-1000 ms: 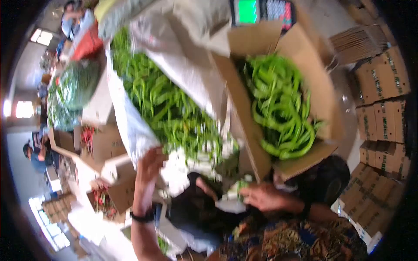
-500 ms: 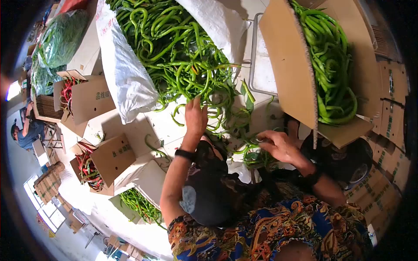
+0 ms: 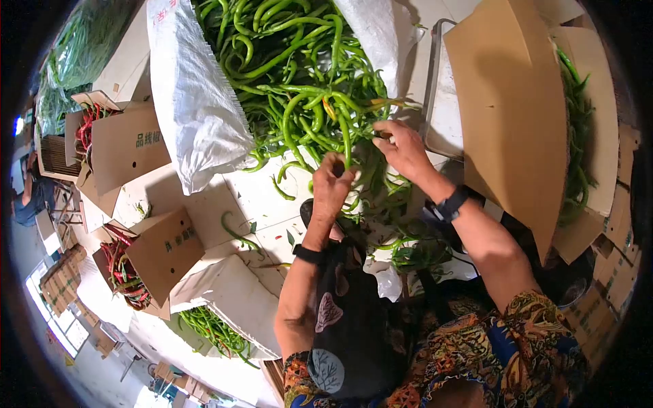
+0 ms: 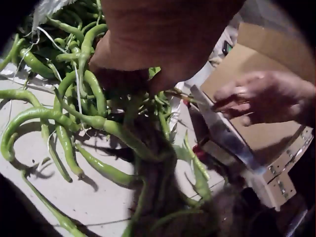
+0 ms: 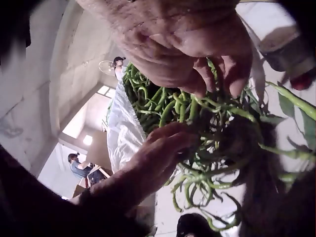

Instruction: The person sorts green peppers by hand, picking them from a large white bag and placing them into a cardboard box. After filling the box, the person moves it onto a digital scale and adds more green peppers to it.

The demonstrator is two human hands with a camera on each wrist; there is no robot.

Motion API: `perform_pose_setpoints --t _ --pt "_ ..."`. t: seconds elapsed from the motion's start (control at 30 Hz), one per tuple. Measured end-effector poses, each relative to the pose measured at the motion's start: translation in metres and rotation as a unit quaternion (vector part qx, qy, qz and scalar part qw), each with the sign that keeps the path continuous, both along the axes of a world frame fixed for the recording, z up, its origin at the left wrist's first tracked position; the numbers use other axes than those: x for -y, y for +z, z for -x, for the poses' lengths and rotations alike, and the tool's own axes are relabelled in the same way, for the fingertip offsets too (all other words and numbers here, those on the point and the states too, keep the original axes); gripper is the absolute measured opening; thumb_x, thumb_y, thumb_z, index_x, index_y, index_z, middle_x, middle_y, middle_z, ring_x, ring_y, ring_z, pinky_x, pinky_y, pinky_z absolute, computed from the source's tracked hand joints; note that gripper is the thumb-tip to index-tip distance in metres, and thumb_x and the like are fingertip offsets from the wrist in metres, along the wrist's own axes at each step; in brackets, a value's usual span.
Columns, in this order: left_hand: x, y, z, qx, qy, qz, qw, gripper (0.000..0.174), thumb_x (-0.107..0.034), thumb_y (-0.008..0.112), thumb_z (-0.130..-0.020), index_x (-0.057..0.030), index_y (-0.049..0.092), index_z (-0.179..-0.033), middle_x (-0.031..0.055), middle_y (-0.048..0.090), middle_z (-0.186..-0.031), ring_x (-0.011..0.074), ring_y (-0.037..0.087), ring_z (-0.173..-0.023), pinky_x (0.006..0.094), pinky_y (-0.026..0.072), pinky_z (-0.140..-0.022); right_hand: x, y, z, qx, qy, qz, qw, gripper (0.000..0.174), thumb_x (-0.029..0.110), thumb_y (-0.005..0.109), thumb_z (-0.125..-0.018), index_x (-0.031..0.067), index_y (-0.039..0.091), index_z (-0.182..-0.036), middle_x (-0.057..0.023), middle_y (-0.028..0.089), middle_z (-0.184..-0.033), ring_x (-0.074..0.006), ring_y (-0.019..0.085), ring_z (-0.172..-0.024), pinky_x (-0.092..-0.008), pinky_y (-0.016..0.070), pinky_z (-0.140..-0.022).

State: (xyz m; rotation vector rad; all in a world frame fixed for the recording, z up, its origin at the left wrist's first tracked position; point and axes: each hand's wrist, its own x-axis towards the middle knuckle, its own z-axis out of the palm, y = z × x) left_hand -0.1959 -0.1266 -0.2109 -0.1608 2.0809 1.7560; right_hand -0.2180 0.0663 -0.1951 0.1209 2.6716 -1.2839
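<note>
A large heap of long green chili peppers (image 3: 292, 54) spills from a white woven sack (image 3: 197, 95). At its near edge my left hand (image 3: 332, 187) pinches a green chili pepper (image 3: 347, 139), with the fingers bent and the thumb beside them. My right hand (image 3: 406, 153) is just to the right, its bent fingertips at the side of the heap. In the left wrist view, the right hand (image 4: 261, 96) has its fingertips by a thin stem; I cannot tell whether it grips it. Close under the right hand, the right wrist view shows the left hand (image 5: 148, 163).
A tall cardboard box (image 3: 517, 109) with green chilies (image 3: 577, 136) stands on the right, beside a metal-framed scale platform (image 3: 445, 88). On the left are boxes of red chilies (image 3: 122, 265) and a white box of thin green chilies (image 3: 211, 326). Loose chilies (image 3: 238, 234) lie on the tiled floor.
The right hand has moved up and left from beside the box to the heap. My left hand has shifted slightly right and lower, its fingers now bent at a pepper. The view has shifted.
</note>
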Motion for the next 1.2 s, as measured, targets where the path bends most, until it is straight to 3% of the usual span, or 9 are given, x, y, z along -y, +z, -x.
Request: perform_pose_setpoints --t 0.07,0.13,0.23,0.37,0.47,0.6,0.87,1.0,1.2 --pt "0.001 0.014 -0.008 0.072 -0.037 -0.042 0.996 0.016 -0.006 0.067 -0.082 0.0015 0.057 -0.092 0.0041 0.055 -0.070 0.0121 0.046 -0.066 0.0274 0.0420 -0.061 0.008 -0.014 0.011 0.014 0.030 0.027 0.999 0.035 0.011 0.064 -0.080 0.0013 0.056 -0.112 -0.0217 0.060 -0.111 -0.0386 0.055 -0.105 -0.0427 0.0448 -0.090" --pt "-0.005 0.024 -0.011 -0.033 -0.041 0.011 0.999 0.014 -0.011 0.062 -0.088 0.0017 0.059 -0.094 0.0030 0.056 -0.076 0.0139 0.049 -0.068 0.0260 0.0421 -0.065 0.015 -0.028 0.009 0.037 0.042 -0.005 0.998 0.040 0.012 0.063 -0.079 0.0018 0.055 -0.116 -0.0237 0.058 -0.116 -0.0403 0.055 -0.107 -0.0434 0.0451 -0.091" --pt "0.006 0.033 0.006 -0.138 0.119 0.013 0.983 0.015 -0.009 0.057 -0.090 0.0010 0.059 -0.101 0.0100 0.057 -0.087 0.0181 0.053 -0.079 0.0285 0.0441 -0.071 0.013 -0.056 0.008 0.098 0.016 0.006 0.995 0.038 0.012 0.064 -0.080 0.0019 0.055 -0.115 -0.0233 0.060 -0.111 -0.0429 0.057 -0.101 -0.0480 0.0470 -0.086" --pt "0.033 0.010 0.061 -0.304 0.141 0.213 0.918 0.031 -0.003 0.055 -0.086 0.0029 0.052 -0.116 0.0218 0.055 -0.098 0.0383 0.052 -0.085 0.0399 0.0432 -0.078 0.005 -0.068 -0.009 0.103 -0.006 -0.048 0.994 0.032 0.015 0.065 -0.081 0.0024 0.056 -0.110 -0.0217 0.063 -0.102 -0.0424 0.058 -0.096 -0.0513 0.0469 -0.081" --pt "0.048 -0.038 0.078 -0.257 0.076 0.346 0.899 0.027 -0.006 0.059 -0.085 0.0024 0.057 -0.111 0.0184 0.060 -0.088 0.0327 0.055 -0.082 0.0377 0.0444 -0.077 0.004 -0.081 -0.019 0.077 0.015 -0.070 0.994 0.030 0.014 0.065 -0.081 0.0027 0.058 -0.108 -0.0206 0.063 -0.102 -0.0420 0.058 -0.097 -0.0507 0.0472 -0.079" --pt "0.042 0.029 0.060 -0.069 0.262 -0.088 0.958 0.018 -0.010 0.058 -0.091 0.0014 0.057 -0.105 0.0050 0.063 -0.093 0.0128 0.056 -0.083 0.0247 0.0446 -0.074 0.000 -0.055 -0.018 0.087 -0.018 0.012 0.996 0.022 0.015 0.065 -0.082 0.0037 0.062 -0.100 -0.0180 0.066 -0.094 -0.0362 0.063 -0.088 -0.0444 0.0490 -0.075" --pt "0.075 0.064 -0.043 -0.101 0.312 0.051 0.943 0.021 -0.009 0.053 -0.093 0.0018 0.052 -0.111 0.0146 0.062 -0.107 0.0210 0.060 -0.098 0.0352 0.0472 -0.093 -0.029 -0.064 -0.041 0.115 -0.031 -0.010 0.993 0.013 0.015 0.063 -0.082 0.0062 0.065 -0.092 -0.0143 0.067 -0.088 -0.0322 0.065 -0.083 -0.0407 0.0501 -0.073" --pt "0.081 0.058 -0.053 0.065 0.395 -0.179 0.899 0.015 -0.011 0.058 -0.092 -0.0026 0.052 -0.103 0.0024 0.051 -0.073 0.0118 0.046 -0.062 0.0273 0.0409 -0.058 -0.019 -0.070 -0.062 0.125 -0.045 -0.041 0.990 0.016 0.016 0.066 -0.080 0.0059 0.062 -0.092 -0.0149 0.066 -0.085 -0.0349 0.063 -0.082 -0.0437 0.0492 -0.072" --pt "0.051 0.056 -0.050 0.153 0.256 -0.294 0.908 0.019 -0.015 0.057 -0.092 -0.0006 0.051 -0.102 0.0086 0.055 -0.080 0.0178 0.053 -0.070 0.0302 0.0472 -0.068 0.011 -0.076 -0.036 -0.008 -0.034 -0.113 0.993 0.031 0.012 0.070 -0.077 -0.0002 0.054 -0.101 -0.0213 0.059 -0.097 -0.0410 0.057 -0.093 -0.0485 0.0469 -0.074"
